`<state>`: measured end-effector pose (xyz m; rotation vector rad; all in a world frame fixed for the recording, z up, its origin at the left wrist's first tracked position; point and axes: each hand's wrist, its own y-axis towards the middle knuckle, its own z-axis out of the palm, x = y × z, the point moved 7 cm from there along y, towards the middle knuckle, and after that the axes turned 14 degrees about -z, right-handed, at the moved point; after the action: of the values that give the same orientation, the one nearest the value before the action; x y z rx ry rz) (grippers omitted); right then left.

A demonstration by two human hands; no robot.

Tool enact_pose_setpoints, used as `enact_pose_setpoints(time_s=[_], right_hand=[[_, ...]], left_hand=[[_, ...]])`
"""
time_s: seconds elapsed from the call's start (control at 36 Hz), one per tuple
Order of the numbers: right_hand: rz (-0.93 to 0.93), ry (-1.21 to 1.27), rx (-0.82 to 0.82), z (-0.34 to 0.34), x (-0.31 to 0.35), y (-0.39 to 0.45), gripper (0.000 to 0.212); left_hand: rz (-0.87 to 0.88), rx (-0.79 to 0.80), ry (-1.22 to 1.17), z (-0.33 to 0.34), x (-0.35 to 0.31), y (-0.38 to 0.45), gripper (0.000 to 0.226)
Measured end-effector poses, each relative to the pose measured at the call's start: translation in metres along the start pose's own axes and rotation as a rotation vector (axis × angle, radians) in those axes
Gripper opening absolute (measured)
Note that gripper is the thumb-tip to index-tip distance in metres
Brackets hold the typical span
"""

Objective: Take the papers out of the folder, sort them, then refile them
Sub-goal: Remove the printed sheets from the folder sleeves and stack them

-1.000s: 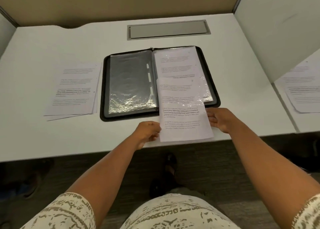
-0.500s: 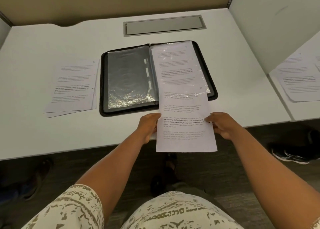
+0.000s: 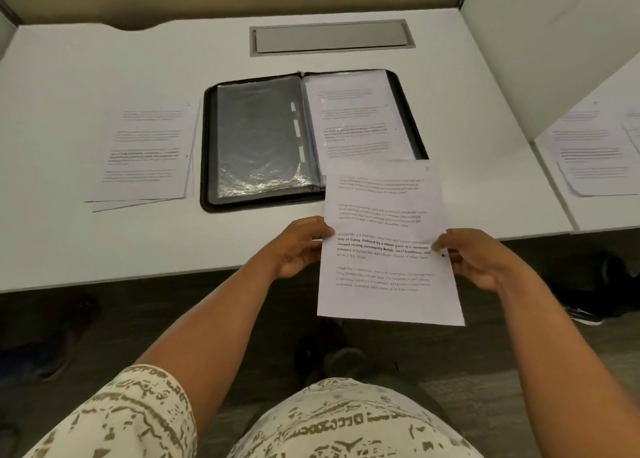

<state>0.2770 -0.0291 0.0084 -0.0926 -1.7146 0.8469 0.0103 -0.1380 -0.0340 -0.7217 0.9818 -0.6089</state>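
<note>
Holding one printed sheet (image 3: 384, 243) by its side edges, left hand (image 3: 300, 246) and right hand (image 3: 475, 258) each pinching it, sheet lifted over desk (image 3: 86, 243) edge, open black folder (image 3: 311, 139) behind, paper stack (image 3: 145, 152) left of folder

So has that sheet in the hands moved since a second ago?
Yes. The sheet has slid toward the person, out of the folder sleeve; its far edge now only overlaps the folder's near right corner.

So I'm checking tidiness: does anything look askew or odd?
Only the pile of papers left of the folder: its lower sheets fan out crookedly. The sheet is held flat by both hands.
</note>
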Motion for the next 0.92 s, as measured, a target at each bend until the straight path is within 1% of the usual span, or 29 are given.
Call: enact_pose_setpoints(time_s=[0.06,0.08,0.22,0.28,0.31,0.39,0.47,0.56,0.72,0.86,0.92], right_hand=[[-0.012,-0.008,0.008,0.000,0.006,0.001,0.030],[-0.021,-0.017,0.012,0.001,0.009,0.003,0.029],[-0.076,-0.037,0.017,0.019,0.029,0.021,0.025],[-0.101,-0.035,0.029,0.030,0.039,0.029,0.024],[-0.116,-0.034,0.038,0.035,0.044,0.033,0.024],[-0.158,-0.037,0.062,0.052,0.057,0.048,0.023],[-0.209,-0.050,0.100,0.070,0.071,0.065,0.023],[-0.253,-0.062,0.130,0.088,0.085,0.082,0.020],[-0.290,-0.020,0.133,0.123,0.104,0.117,0.013],[-0.291,-0.003,0.132,0.155,0.120,0.134,0.013],[-0.295,-0.007,0.143,0.170,0.128,0.139,0.014]], left_hand=[[-0.001,0.042,0.011,0.000,-0.001,-0.003,0.043],[0.004,0.049,0.012,-0.001,-0.003,-0.006,0.043],[0.083,-0.006,-0.065,-0.022,-0.023,-0.016,0.024],[0.111,-0.056,-0.074,-0.036,-0.032,-0.018,0.015],[0.126,-0.087,-0.077,-0.043,-0.037,-0.020,0.015],[0.174,-0.189,-0.085,-0.066,-0.053,-0.025,0.021],[0.213,-0.312,-0.022,-0.087,-0.068,-0.031,0.024],[0.231,-0.409,0.007,-0.105,-0.080,-0.035,0.019],[0.243,-0.542,-0.053,-0.136,-0.097,-0.043,0.017],[0.292,-0.666,-0.126,-0.163,-0.105,-0.058,0.001],[0.298,-0.698,-0.160,-0.175,-0.106,-0.064,0.005]])
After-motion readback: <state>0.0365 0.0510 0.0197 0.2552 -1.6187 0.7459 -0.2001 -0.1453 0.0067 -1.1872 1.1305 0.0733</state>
